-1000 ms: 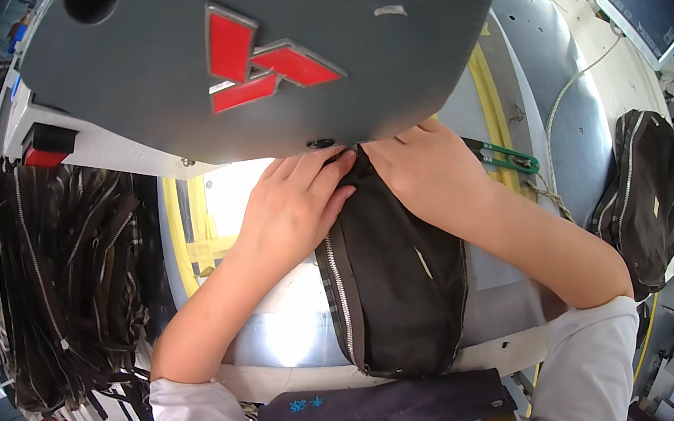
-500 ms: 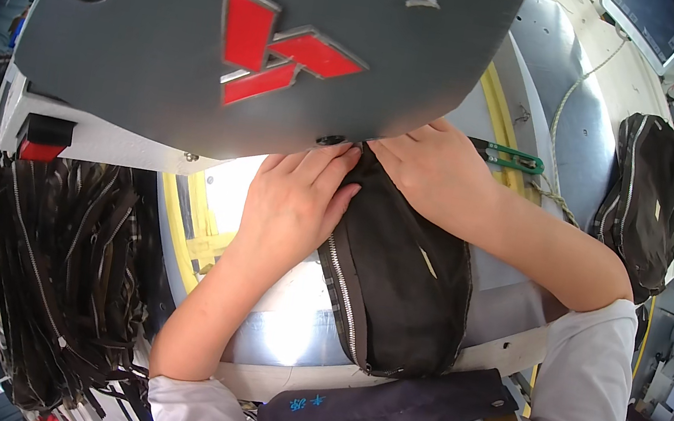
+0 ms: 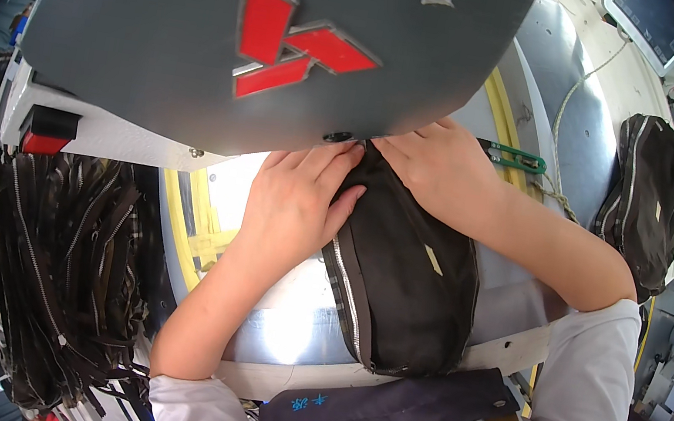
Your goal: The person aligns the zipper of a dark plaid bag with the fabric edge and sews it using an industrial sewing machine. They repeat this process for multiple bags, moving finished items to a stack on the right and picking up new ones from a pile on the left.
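The black cloth piece (image 3: 418,311) lies under both hands, its far end at the fingertips and the rest spreading from the grip back toward the body. The left hand (image 3: 291,194) rests on the far end, fingers close together and a little bent, thumb apart from them on the cloth; whether it pinches any fold, I cannot tell. The right hand (image 3: 448,175) bends over the cloth just beside, but its fingertips are hidden below the grey machine (image 3: 162,33), so I cannot tell how far they are closed.

In my judgement, this work asks for light, even pressure from both hands, with the cloth flat between them and the fingertips well away from any moving part under the cover. The silver zip (image 3: 348,292), nearer to the body than the left hand, should lie without twist, so it does not pull at the grip.

Right of the right hand there are green snips (image 3: 525,161), and farther out a black pouch (image 3: 645,202). Well left of the grip hangs a pile of dark zipped pieces (image 3: 52,254)
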The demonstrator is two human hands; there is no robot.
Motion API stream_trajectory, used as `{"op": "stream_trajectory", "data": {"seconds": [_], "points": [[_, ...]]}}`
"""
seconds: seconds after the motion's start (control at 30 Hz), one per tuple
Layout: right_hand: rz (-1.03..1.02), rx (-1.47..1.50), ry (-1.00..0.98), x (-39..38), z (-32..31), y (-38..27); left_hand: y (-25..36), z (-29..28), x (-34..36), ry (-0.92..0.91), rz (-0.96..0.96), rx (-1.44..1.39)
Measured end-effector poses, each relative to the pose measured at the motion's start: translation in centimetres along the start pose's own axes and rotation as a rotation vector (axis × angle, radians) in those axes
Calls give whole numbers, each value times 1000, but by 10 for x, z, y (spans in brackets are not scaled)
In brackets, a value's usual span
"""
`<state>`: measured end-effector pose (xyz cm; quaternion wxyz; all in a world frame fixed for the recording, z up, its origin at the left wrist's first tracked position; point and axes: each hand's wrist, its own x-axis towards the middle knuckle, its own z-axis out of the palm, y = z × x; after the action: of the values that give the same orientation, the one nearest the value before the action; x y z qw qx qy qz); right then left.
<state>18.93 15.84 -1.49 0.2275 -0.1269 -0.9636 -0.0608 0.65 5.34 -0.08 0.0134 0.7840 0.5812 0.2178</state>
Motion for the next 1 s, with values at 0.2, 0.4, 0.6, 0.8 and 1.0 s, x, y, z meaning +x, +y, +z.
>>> {"op": "stream_trajectory", "data": {"seconds": [0.2,0.4,0.6,0.8,1.0], "points": [[10,-33,-61,5,1,9,-4,2,4,-27,-74,12],[2,-2,-50,5,5,13,-9,3,5,-38,-83,7],[5,-24,-91,6,1,9,-6,2,3,-22,-66,32],[15,-33,-44,4,-1,8,-7,3,2,-37,-79,13],[62,19,-59,0,-2,5,-2,2,3,0,-25,20]]}}
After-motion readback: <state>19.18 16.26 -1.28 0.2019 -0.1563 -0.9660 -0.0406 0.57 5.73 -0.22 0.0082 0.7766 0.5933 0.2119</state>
